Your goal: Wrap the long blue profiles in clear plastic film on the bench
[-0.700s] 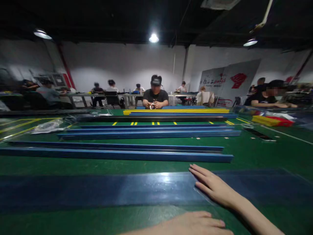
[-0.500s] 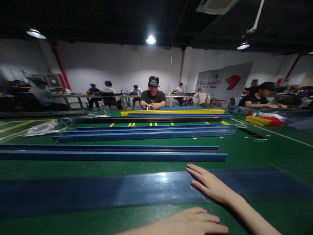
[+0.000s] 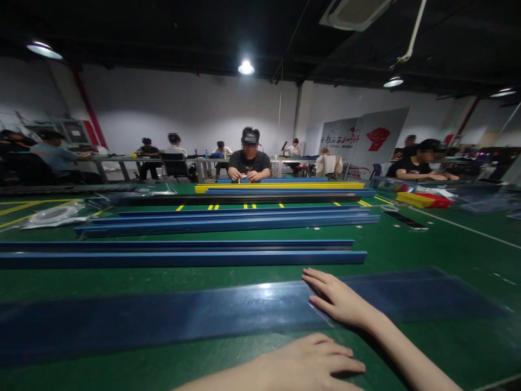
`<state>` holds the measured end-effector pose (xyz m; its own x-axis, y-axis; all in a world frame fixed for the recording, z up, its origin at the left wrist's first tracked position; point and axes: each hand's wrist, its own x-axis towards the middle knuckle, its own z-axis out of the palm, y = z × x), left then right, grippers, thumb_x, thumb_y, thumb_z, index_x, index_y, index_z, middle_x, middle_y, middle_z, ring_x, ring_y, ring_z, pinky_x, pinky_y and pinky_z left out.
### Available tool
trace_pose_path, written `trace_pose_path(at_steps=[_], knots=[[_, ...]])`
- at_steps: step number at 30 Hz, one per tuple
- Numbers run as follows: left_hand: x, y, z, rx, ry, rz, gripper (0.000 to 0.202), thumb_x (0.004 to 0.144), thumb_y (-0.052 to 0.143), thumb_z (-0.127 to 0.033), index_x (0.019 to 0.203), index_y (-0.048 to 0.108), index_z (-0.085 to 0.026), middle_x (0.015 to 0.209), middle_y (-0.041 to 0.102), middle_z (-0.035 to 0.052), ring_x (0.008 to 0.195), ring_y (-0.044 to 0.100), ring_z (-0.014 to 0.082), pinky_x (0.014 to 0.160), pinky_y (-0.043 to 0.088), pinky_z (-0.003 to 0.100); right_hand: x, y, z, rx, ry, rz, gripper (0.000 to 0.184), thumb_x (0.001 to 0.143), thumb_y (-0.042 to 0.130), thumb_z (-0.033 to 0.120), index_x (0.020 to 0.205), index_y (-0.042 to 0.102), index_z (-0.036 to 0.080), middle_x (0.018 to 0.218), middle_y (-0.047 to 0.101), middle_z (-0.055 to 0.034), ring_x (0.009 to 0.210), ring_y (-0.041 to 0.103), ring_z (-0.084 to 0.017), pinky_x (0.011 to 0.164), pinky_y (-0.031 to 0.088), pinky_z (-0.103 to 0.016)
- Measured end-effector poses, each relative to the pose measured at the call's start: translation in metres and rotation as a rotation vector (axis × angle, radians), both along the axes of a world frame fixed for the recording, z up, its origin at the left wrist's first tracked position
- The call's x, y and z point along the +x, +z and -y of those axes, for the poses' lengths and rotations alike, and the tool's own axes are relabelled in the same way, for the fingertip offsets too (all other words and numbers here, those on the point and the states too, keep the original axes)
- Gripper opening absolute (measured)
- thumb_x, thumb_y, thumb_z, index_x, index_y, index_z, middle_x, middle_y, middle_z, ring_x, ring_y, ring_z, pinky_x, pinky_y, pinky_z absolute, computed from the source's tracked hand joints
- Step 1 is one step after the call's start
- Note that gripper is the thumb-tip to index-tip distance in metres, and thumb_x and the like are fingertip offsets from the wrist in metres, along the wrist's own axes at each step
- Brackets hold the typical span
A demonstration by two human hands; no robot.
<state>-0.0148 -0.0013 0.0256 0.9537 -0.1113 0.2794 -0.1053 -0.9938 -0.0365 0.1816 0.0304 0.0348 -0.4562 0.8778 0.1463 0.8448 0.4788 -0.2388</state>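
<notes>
A long, flat, glossy dark-blue strip (image 3: 163, 317) lies across the green table (image 3: 407, 250) right in front of me. My right hand (image 3: 337, 300) rests flat on it near its middle, fingers stretched out and pointing left, holding nothing. At the bottom edge my left hand (image 3: 311, 361) lies on the green surface just in front of the strip, fingers extended toward the right, with nothing in it.
Beyond the strip lie several long blue rails (image 3: 183, 258) in rows, then a black one (image 3: 244, 199) and a yellow one (image 3: 280, 186). A person (image 3: 249, 160) sits opposite, another person (image 3: 419, 162) at the right. A plastic bag (image 3: 52, 214) lies far left, red and yellow pieces (image 3: 423, 200) far right.
The view has tilted up and shifted slightly right, so the table contents slid left. Both hands have stayed flat in about the same places.
</notes>
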Motion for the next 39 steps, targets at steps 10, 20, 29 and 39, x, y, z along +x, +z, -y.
trace_pose_path(at_steps=[10, 20, 29, 39], knots=[[-0.003, -0.003, -0.002, -0.011, -0.015, -0.013, 0.037, 0.093, 0.020, -0.027, 0.123, 0.042, -0.025, 0.137, 0.037, 0.0031, 0.127, 0.031, 0.0154, 0.098, 0.031, 0.027, -0.006, 0.000, 0.001, 0.020, 0.006, -0.022, 0.053, 0.085, 0.038, 0.047, 0.129, 0.045, 0.018, 0.134, 0.041, -0.0097, 0.123, 0.037, -0.022, 0.102, 0.031, -0.037], [-0.004, 0.000, -0.003, -0.059, -0.010, -0.003, 0.033, 0.093, 0.025, -0.027, 0.121, 0.043, -0.025, 0.136, 0.040, 0.0028, 0.126, 0.033, 0.0154, 0.099, 0.031, 0.028, -0.010, 0.016, -0.005, 0.002, 0.013, 0.009, 0.049, 0.083, 0.043, 0.046, 0.121, 0.052, 0.018, 0.129, 0.047, -0.0115, 0.116, 0.044, -0.023, 0.096, 0.035, -0.036], [-0.010, 0.030, -0.027, -0.163, 0.249, 0.146, 0.021, 0.086, 0.042, -0.029, 0.096, 0.058, -0.019, 0.094, 0.064, 0.0023, 0.085, 0.056, 0.0128, 0.078, 0.042, 0.024, -0.012, 0.050, -0.047, 0.220, -0.110, 0.145, 0.036, 0.089, 0.031, 0.037, 0.088, 0.063, 0.020, 0.083, 0.065, -0.0056, 0.081, 0.058, -0.017, 0.073, 0.039, -0.026], [-0.036, 0.043, -0.140, -0.176, 1.122, 0.295, 0.029, 0.087, 0.036, -0.031, 0.099, 0.060, -0.020, 0.104, 0.060, 0.0049, 0.099, 0.052, 0.0186, 0.086, 0.037, 0.031, -0.009, 0.018, -0.097, 0.329, -0.546, 0.109, 0.041, 0.091, 0.024, 0.034, 0.085, 0.061, 0.018, 0.087, 0.065, -0.0088, 0.087, 0.057, -0.022, 0.073, 0.039, -0.031]])
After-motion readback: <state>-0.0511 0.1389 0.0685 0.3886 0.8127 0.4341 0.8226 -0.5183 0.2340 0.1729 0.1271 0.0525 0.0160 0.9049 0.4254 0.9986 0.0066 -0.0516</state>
